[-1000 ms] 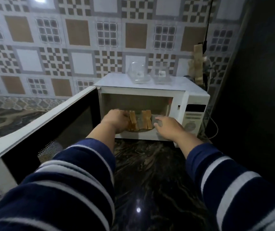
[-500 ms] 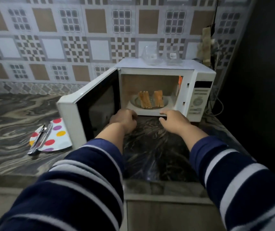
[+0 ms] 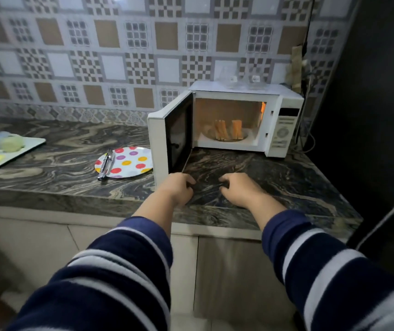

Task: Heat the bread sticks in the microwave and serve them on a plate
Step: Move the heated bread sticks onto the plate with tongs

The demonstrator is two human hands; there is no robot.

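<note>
Bread sticks [image 3: 228, 130] sit in the open microwave [image 3: 284, 111]; both hands [image 3: 178, 187] [image 3: 240, 188] loosely curled, empty. Heating and plating left.

White tray [image 3: 32, 145] with blurred coloured items on marbled counter [image 3: 72, 177], far left; patterned wall tiles [image 3: 110, 53].

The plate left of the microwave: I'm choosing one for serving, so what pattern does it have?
The plate is white with red, yellow and purple polka dots, seen in the head view.

Home kitchen: tiled wall [image 3: 143, 44], marble counter [image 3: 60, 149], microwave [image 3: 284, 120].
</note>
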